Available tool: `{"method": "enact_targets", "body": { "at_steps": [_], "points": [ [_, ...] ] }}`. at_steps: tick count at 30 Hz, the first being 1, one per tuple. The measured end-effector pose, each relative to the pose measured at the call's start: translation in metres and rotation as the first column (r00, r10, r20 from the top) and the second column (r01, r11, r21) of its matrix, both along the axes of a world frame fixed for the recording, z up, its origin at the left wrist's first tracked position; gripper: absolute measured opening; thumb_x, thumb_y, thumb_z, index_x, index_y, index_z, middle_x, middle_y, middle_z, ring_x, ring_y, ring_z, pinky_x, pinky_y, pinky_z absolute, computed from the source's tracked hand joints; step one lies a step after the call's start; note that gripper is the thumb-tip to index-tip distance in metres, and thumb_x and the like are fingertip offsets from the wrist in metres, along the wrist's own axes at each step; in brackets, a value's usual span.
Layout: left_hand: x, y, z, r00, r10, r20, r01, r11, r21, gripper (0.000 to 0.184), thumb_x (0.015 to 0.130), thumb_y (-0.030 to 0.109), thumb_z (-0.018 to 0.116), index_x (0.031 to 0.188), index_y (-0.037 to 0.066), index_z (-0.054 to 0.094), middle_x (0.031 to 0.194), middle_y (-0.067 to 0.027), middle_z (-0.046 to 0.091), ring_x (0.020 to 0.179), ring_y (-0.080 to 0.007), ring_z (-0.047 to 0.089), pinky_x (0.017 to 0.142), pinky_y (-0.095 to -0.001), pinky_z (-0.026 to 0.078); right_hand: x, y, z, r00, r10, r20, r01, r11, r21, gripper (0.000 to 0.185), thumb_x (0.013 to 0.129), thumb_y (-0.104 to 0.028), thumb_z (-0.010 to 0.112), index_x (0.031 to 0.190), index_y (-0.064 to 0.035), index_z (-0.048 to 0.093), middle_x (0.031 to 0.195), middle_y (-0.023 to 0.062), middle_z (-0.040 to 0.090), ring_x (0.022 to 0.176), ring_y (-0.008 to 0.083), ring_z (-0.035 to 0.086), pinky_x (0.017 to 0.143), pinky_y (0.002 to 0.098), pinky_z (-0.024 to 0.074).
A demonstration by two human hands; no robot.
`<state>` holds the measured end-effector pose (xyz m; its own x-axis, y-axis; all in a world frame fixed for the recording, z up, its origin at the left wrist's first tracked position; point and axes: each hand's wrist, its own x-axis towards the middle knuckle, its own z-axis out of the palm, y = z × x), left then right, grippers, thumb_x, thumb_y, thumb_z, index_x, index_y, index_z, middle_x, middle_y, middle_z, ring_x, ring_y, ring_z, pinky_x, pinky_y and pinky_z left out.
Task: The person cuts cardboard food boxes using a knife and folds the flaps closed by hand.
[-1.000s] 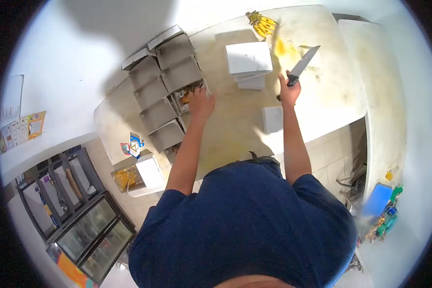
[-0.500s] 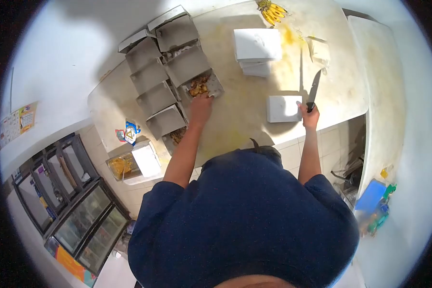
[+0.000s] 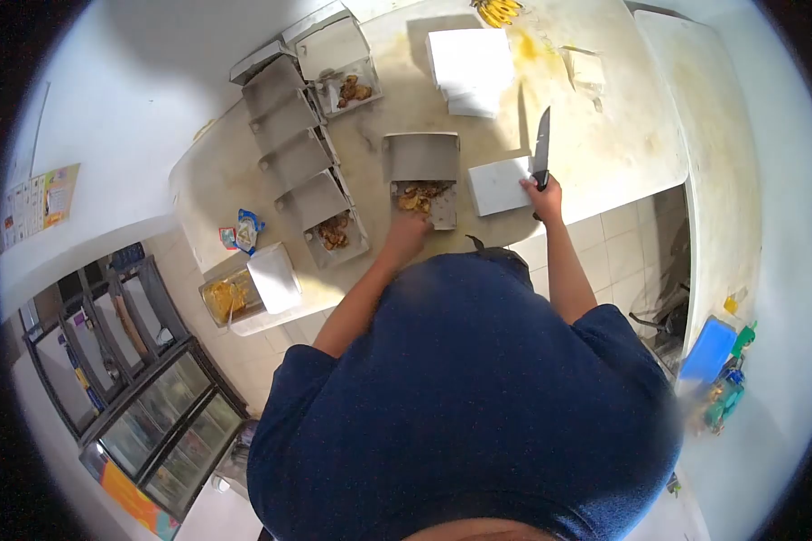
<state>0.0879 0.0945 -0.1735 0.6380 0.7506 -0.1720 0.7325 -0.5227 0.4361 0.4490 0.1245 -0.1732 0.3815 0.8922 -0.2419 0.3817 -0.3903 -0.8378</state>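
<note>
My left hand [image 3: 409, 236] is closed at the front edge of an open cardboard food box [image 3: 421, 158] holding browned pieces of food [image 3: 417, 197], perhaps chicken. Its fingertips are partly hidden against the box. My right hand [image 3: 543, 200] grips a knife [image 3: 542, 149] by its black handle, the blade pointing away from me. That hand is beside the right end of a closed white box [image 3: 499, 187] and seems to touch it.
A row of open boxes [image 3: 312, 200] stands at the left, some with food. White boxes [image 3: 469, 59] are stacked at the back, near bananas [image 3: 496, 13] and a pale packet [image 3: 585, 69]. A tray of yellow food [image 3: 227, 298] sits at the left front edge.
My left hand has drawn one open food box out of the group, toward me and to the right. My right hand with the knife has moved left, and the closed white box has shifted left and turned.
</note>
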Motion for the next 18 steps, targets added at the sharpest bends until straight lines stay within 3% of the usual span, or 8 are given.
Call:
{"method": "enact_targets", "body": {
  "at_steps": [3,5,9,12,14,18],
  "points": [
    [0.012,-0.012,0.037,0.967,0.106,0.233,-0.098,0.994,-0.049,0.019,0.083,0.020,0.068,0.094,0.006,0.072,0.086,-0.0173,0.065,0.083,-0.0364,0.064,0.074,-0.0452,0.052,-0.020,-0.011,0.005,1.000,0.006,0.007,-0.005,0.998,-0.060,0.031,0.077,-0.023,0.082,0.080,-0.0045,0.057,0.068,0.0020,0.056,0.062,0.0139,0.051,0.060,0.0315,0.0460],
    [0.020,-0.013,0.038,0.932,0.210,0.294,-0.183,0.976,-0.118,0.026,0.087,0.027,0.067,0.100,0.005,0.070,0.088,-0.0180,0.066,0.083,-0.0368,0.064,0.074,-0.0445,0.052,-0.031,-0.020,0.010,0.998,0.026,0.054,-0.021,0.996,-0.089,0.033,0.075,-0.025,0.082,0.082,-0.0031,0.059,0.069,0.0040,0.058,0.063,0.0165,0.054,0.062,0.0335,0.0476],
    [0.046,-0.006,0.046,0.862,0.440,0.253,-0.317,0.856,-0.408,0.041,0.091,0.033,0.064,0.115,0.001,0.063,0.092,-0.0207,0.067,0.085,-0.0356,0.065,0.077,-0.0430,0.051,-0.043,-0.040,0.001,0.997,0.009,0.077,-0.011,1.000,0.027,0.034,0.074,-0.026,0.083,0.080,-0.0024,0.059,0.070,0.0057,0.059,0.064,0.0194,0.057,0.063,0.0356,0.0483],
    [0.060,0.003,0.035,0.853,0.435,0.287,-0.220,0.799,-0.559,0.053,0.091,0.036,0.061,0.127,-0.002,0.055,0.094,-0.0224,0.067,0.086,-0.0340,0.066,0.077,-0.0426,0.051,-0.046,-0.047,0.000,0.997,-0.035,-0.070,0.032,0.999,-0.041,0.031,0.074,-0.021,0.084,0.076,-0.0058,0.057,0.069,0.0025,0.057,0.062,0.0148,0.054,0.060,0.0329,0.0461],
    [0.064,0.005,-0.003,0.889,0.392,0.235,-0.247,0.845,-0.475,0.057,0.091,0.037,0.061,0.131,-0.003,0.052,0.095,-0.0230,0.067,0.086,-0.0342,0.066,0.078,-0.0431,0.051,-0.042,-0.045,0.002,0.977,-0.073,-0.199,0.058,0.995,-0.080,0.029,0.074,-0.017,0.083,0.077,-0.0077,0.057,0.070,0.0004,0.057,0.063,0.0124,0.053,0.059,0.0307,0.0453],
    [0.065,-0.003,-0.007,0.884,0.421,0.206,-0.293,0.840,-0.457,0.063,0.090,0.039,0.060,0.135,-0.004,0.049,0.097,-0.0228,0.067,0.089,-0.0344,0.066,0.080,-0.0438,0.050,-0.032,-0.043,-0.003,0.892,-0.081,-0.444,0.042,0.995,-0.095,0.027,0.077,-0.010,0.082,0.081,-0.0101,0.056,0.073,-0.0027,0.056,0.065,0.0094,0.052,0.059,0.0269,0.0443]
  ]
}}
